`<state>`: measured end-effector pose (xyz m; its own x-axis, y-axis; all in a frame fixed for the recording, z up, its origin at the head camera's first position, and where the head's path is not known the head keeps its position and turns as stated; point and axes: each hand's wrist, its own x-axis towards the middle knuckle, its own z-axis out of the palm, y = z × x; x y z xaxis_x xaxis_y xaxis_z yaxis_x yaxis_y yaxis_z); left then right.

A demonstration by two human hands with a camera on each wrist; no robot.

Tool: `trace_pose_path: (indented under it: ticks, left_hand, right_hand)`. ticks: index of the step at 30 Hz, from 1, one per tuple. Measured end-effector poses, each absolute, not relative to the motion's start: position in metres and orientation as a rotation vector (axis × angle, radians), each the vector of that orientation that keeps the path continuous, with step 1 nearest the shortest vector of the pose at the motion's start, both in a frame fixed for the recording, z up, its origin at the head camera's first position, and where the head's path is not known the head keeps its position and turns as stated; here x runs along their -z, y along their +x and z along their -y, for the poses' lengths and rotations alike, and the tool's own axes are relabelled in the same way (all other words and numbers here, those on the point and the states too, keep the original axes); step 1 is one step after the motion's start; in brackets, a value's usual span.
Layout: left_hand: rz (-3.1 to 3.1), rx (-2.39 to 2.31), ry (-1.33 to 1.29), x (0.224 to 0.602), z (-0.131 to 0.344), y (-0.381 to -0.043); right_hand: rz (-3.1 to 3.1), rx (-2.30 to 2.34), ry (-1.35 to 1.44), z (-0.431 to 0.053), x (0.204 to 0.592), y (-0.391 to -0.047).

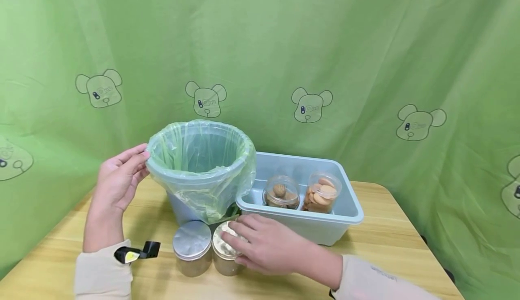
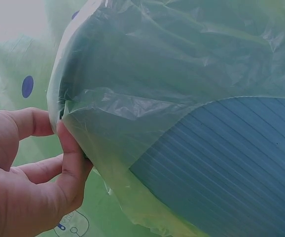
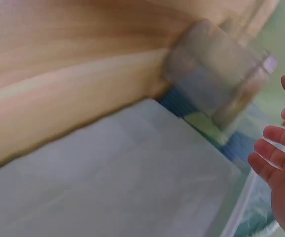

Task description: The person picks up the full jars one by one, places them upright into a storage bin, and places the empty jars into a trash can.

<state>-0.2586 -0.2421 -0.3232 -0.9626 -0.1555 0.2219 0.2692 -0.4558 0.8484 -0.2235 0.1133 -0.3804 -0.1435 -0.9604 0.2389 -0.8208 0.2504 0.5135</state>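
Right hand (image 1: 266,246), fingers relaxed, at gold-lidded jar (image 1: 220,247); jar probably rigid, slick, best grasped round its sides. Left hand (image 1: 117,180), pinching lined bin (image 1: 175,207) by rim.

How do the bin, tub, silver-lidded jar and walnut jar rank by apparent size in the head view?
1. Bin and tub, too alike to rank
2. Silver-lidded jar, nearer the camera
3. Walnut jar
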Motion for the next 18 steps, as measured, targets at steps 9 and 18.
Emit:
trace_pose_path:
  ticks: [9,18]
  left_hand:
    - [1.474,2.474,-0.159,0.324,0.243,-0.259]
    - [1.495,2.459,-0.164,0.323,0.242,-0.260]
  right_hand:
    - [2.081,0.414,1.664,-0.098,0.399,-0.231]
    - [2.118,0.404,1.654,-0.094,0.407,-0.233]
